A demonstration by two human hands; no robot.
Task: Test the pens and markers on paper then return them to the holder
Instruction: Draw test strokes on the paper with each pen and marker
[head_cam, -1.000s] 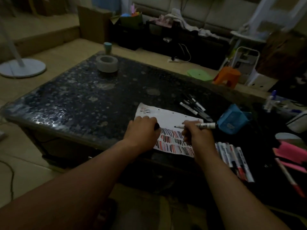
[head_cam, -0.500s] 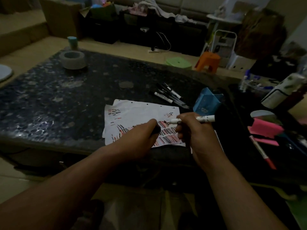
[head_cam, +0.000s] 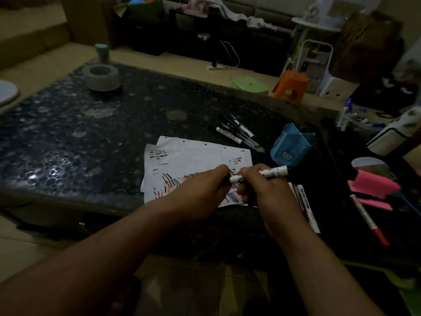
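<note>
Change: hands have drawn together since half a second ago.
Left hand (head_cam: 200, 190): fingers closed on black cap (head_cam: 225, 181).
Right hand (head_cam: 266, 190): fingers wrapped around marker (head_cam: 271, 173) above paper (head_cam: 193, 156).

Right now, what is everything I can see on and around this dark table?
Paper: a few overlapping sheets, white with red and black strokes, near table edge.
Holder: one, blue, tipped, right of the paper.
Loose markers: a small pile, count unclear, black and white, behind the paper.
Markers in a row: several, white, right of the right hand.
Red-tipped pen: one, far right.
Pink sheets: two or so, far right.
Tape roll: one, grey, far left corner.
Table: one, dark and speckled.
Stools: orange and green, on the floor beyond.
Left hand: closed on a dark cap, over the paper.
Right hand: gripping a white marker.
</note>
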